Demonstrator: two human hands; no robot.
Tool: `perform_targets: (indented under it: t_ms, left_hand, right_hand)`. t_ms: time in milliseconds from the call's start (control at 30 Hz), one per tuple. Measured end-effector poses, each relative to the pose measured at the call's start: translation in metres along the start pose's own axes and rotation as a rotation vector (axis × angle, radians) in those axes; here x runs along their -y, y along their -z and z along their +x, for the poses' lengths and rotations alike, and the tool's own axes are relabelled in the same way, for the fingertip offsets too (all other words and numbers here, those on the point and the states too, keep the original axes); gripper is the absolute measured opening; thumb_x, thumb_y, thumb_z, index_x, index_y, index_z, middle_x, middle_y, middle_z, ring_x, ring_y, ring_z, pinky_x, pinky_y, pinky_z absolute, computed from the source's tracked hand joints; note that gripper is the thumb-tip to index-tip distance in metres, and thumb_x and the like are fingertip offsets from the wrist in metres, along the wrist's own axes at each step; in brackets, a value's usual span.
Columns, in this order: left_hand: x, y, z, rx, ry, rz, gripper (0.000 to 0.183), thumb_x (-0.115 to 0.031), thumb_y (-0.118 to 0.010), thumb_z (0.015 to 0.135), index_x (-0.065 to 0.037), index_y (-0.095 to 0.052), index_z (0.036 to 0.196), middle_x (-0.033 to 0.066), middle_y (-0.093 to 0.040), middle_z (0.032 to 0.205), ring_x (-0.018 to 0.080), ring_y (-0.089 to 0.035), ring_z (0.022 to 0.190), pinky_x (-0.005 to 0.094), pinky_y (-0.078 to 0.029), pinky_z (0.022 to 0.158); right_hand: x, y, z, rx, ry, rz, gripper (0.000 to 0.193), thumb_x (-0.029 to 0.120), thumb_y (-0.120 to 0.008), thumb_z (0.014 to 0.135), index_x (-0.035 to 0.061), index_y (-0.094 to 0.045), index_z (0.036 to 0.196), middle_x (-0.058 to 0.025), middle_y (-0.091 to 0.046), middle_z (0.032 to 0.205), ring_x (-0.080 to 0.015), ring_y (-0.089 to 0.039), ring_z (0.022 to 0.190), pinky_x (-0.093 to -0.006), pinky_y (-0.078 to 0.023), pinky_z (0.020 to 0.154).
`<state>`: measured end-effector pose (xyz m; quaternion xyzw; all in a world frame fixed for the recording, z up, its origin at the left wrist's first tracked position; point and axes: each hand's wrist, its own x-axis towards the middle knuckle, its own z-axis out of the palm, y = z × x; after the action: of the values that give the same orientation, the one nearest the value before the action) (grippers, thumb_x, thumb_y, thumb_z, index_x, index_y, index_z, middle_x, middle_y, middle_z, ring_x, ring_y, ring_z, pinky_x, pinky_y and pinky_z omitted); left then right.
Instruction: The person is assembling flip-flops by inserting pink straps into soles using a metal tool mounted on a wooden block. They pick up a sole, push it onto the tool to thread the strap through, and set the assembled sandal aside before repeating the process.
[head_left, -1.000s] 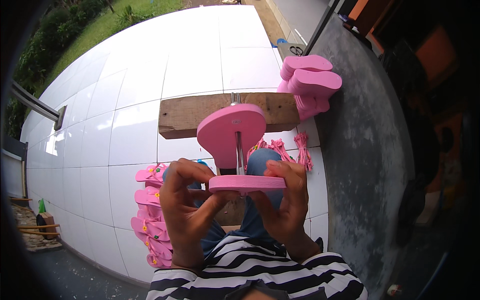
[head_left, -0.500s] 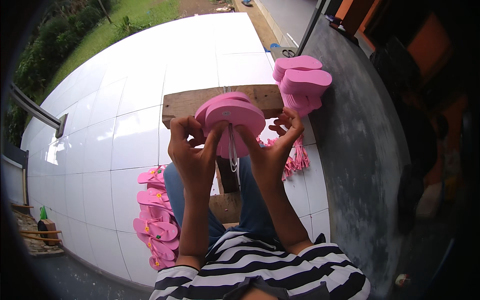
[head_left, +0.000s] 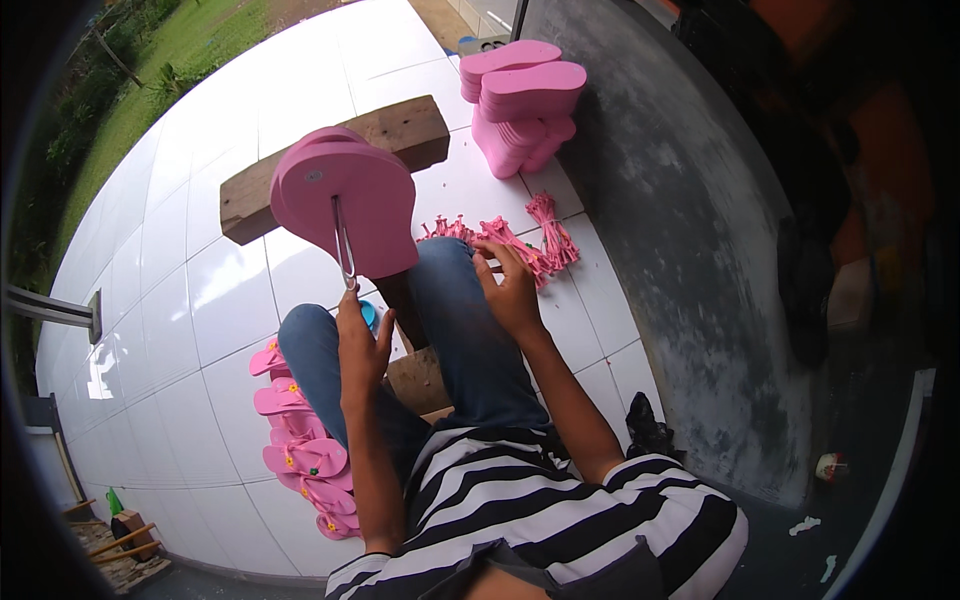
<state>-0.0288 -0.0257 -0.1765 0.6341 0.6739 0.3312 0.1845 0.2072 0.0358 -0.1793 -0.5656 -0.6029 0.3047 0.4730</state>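
A pink sandal sole lies on the wooden block, with another pink sole partly hidden beneath its wide end. A thin metal loop tool sticks out of the sole toward me. My left hand is at the loop's lower end, its fingertips close to or touching it and the thumb apart. To the right, above my knee, my right hand is open with bent fingers and nothing visible in it. Its fingertips are beside the bundles of pink sandal straps on the tiles.
Stacked pink soles stand at the far right, beside a grey ledge. Finished pink flip-flops with small flowers lie in a row left of my legs. A small blue object shows behind my left hand.
Both hands have let go of the sole, which stays on the block with the loop in it. My right hand has moved toward the straps, and the view has turned to the right.
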Motion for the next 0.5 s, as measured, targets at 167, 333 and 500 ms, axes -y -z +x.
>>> perform_targets:
  t_ms: [167,333,500]
  left_hand:
    - [-0.004,0.022,-0.005,0.152,-0.003,-0.292,0.033,-0.007,-0.060,0.095,0.000,-0.057,0.127,0.0169,-0.068,0.107,0.0270,-0.069,0.090,0.0342,-0.055,0.081]
    - [0.012,-0.010,0.001,0.207,-0.089,0.267,0.029,-0.021,-0.064,0.091,-0.007,-0.060,0.116,0.0072,-0.069,0.098,0.0280,-0.068,0.087,0.0397,-0.054,0.068]
    - [0.035,-0.048,0.002,0.525,-0.013,0.137,0.028,-0.019,-0.065,0.087,-0.004,-0.058,0.109,0.0196,-0.069,0.097,0.0390,-0.067,0.089,0.0461,-0.054,0.074]
  right_hand:
    - [-0.204,0.044,-0.017,-0.244,-0.421,-0.353,0.023,0.024,-0.062,0.092,0.0031,-0.068,0.098,-0.0146,-0.072,0.088,-0.0289,-0.071,0.083,-0.0397,-0.054,0.074]
    - [-0.245,-0.010,-0.028,0.007,-0.406,-0.285,0.022,0.025,-0.067,0.087,0.0044,-0.067,0.096,-0.0125,-0.071,0.087,-0.0301,-0.069,0.082,-0.0412,-0.053,0.074]
    - [-0.239,-0.075,-0.020,0.116,-0.399,-0.343,0.028,0.028,-0.067,0.086,0.0067,-0.065,0.104,-0.0140,-0.068,0.096,-0.0324,-0.065,0.090,-0.0439,-0.050,0.081]
